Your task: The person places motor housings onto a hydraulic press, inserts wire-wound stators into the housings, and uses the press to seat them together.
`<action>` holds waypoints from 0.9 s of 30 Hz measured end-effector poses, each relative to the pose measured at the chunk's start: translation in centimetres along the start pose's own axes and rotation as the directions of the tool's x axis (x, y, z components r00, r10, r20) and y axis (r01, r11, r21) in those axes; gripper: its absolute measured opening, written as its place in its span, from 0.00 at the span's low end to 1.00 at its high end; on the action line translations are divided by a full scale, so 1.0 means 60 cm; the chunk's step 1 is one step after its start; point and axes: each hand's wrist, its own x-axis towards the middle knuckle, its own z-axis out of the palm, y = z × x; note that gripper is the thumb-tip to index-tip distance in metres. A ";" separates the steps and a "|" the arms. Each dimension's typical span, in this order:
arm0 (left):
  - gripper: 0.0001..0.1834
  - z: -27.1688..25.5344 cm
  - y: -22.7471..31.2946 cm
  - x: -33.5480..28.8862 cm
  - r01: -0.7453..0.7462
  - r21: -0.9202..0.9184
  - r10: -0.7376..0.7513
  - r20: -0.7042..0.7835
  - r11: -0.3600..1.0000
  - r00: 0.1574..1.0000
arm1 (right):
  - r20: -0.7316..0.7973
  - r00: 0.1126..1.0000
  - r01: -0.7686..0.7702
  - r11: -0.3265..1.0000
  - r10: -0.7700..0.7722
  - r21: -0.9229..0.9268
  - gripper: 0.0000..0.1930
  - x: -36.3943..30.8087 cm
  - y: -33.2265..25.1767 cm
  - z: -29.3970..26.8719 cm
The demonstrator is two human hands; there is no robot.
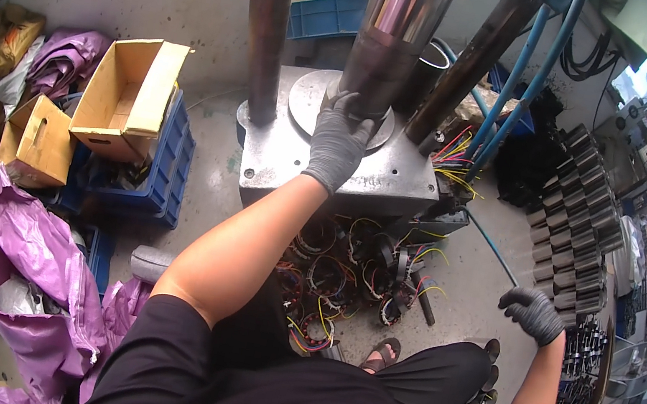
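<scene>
A press stands ahead of me, with a thick shiny ram point(410, 4) above a round plate point(302, 106) on its metal bed point(277, 174). My left hand point(338, 149), in a grey glove, reaches onto that plate. Its fingers bend round a dark metal cylinder point(366, 82) under the ram; the hand hides part of it. Off to the right is my right hand point(534, 314), gloved too, with curled fingers at the end of a thin green lever point(492, 247) that slants down from the press.
Several wound stators with coloured wires point(329, 275) lie on the floor below the bed. Stacked metal cylinders point(577, 229) line the right side. To the left are a blue crate point(168, 169), a cardboard box point(116, 93) and a purple sack point(37, 250). Steel columns point(267, 24) flank the ram.
</scene>
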 end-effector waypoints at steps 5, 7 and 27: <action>0.32 0.002 -0.014 -0.001 0.050 0.097 -0.058 0.077 0.994 0.995 | -0.057 0.998 0.011 0.993 -0.004 0.115 0.07 -0.022 0.060 0.063; 0.33 0.001 -0.019 0.000 0.053 0.116 -0.063 0.086 0.992 0.994 | -0.077 0.997 -0.022 0.993 0.030 0.113 0.08 -0.022 0.056 0.066; 0.34 0.009 -0.036 0.001 0.116 0.171 -0.145 0.173 0.978 0.974 | -0.120 0.993 0.001 0.999 0.003 0.036 0.09 -0.024 0.040 0.055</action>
